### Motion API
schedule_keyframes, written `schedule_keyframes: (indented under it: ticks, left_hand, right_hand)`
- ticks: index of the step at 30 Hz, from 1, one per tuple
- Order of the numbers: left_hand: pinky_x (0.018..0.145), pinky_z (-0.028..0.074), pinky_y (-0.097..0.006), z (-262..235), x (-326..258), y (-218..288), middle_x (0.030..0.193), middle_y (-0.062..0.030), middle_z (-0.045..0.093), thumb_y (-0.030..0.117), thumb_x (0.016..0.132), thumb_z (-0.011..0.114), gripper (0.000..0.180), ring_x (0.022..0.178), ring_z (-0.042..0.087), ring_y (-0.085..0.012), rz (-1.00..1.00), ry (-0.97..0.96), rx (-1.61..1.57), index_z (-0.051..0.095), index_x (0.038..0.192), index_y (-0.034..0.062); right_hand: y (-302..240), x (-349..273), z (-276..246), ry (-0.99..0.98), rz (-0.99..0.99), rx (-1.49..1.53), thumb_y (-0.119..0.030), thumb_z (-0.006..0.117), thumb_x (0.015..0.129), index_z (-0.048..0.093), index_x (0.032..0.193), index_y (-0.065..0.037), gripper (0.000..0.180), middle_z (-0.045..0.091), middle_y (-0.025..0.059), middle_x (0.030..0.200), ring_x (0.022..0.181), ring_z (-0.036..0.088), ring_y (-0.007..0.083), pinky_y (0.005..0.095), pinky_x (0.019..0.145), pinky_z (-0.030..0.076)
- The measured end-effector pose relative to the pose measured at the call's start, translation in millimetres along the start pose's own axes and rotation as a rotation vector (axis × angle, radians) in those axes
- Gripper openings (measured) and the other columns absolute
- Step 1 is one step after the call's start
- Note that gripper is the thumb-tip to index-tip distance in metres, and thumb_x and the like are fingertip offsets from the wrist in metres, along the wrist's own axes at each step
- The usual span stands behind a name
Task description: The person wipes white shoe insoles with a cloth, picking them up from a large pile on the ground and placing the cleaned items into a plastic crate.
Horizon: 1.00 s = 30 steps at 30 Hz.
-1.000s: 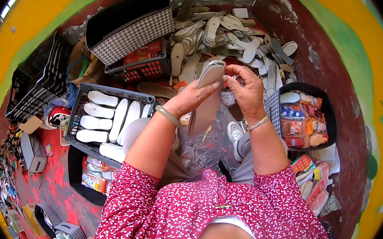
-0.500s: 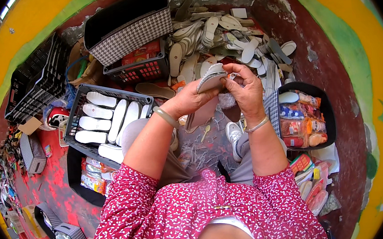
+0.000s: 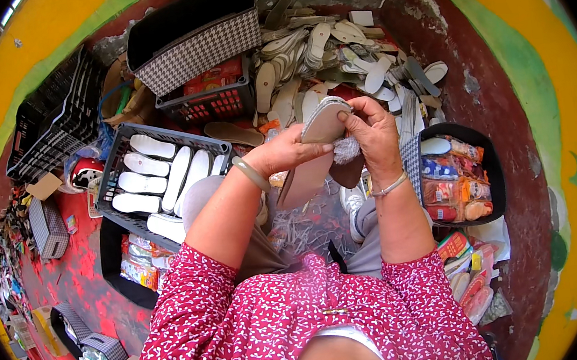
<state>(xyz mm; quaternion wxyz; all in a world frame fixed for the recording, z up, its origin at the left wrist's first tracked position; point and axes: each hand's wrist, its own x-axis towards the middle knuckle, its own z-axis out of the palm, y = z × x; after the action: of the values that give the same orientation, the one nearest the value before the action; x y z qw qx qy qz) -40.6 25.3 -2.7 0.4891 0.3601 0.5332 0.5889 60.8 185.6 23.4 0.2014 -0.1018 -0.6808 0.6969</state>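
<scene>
Between my hands, a beige shoe sole with a pale, layered edge is held up in front of me, one flat face toward me. My left hand grips its left side and lower end. On the right edge, my right hand pinches it between thumb and fingers. Just under the sole are a grey fuzzy bundle, a pinkish-beige flat panel and a dark brown piece. How these lower pieces are joined or supported is hidden.
On the left stands a dark crate of white soles. A heap of loose soles lies against the far wall. At right, a houndstooth bin holds packaged goods. Grey scraps litter the floor between my legs.
The sole has turned so that its flat face shows more fully, and it sits slightly lower. My right fingers have shifted along its edge. More of the panel beneath shows.
</scene>
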Motion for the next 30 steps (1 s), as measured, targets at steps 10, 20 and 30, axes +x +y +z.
schedule_keyframes:
  ticks: [10,20,30]
  left_hand:
    - [0.086,0.045,-0.039,-1,4,0,0.109,-0.0208,0.057,0.004,0.077,0.061,0.049,0.099,0.055,-0.0362,0.395,0.297,0.902,0.048,0.125,0.0049]
    - [0.086,0.044,-0.041,5,7,-2,0.109,-0.0179,0.056,-0.004,0.068,0.061,0.060,0.099,0.055,-0.0358,0.462,0.462,1.178,0.047,0.125,0.0038]
    - [0.088,0.044,-0.033,11,15,-9,0.112,-0.0128,0.058,-0.001,0.082,0.057,0.044,0.102,0.056,-0.0248,0.491,0.257,0.584,0.048,0.124,0.0026]
  right_hand:
    - [-18,-1,-17,-0.310,-0.096,-0.284,0.009,0.059,0.069,0.062,0.108,-0.001,0.040,0.057,0.0051,0.107,0.068,0.051,0.0057,0.0200,0.065,0.045]
    - [-15,-7,-2,-0.150,-0.202,-0.439,0.009,0.060,0.067,0.057,0.114,-0.006,0.049,0.056,0.0066,0.113,0.079,0.057,0.0116,0.0224,0.068,0.048]
    - [-16,-5,-16,-0.120,-0.499,-0.502,0.011,0.064,0.066,0.062,0.088,-0.002,0.025,0.060,0.0062,0.091,0.079,0.058,0.0145,0.0248,0.069,0.047]
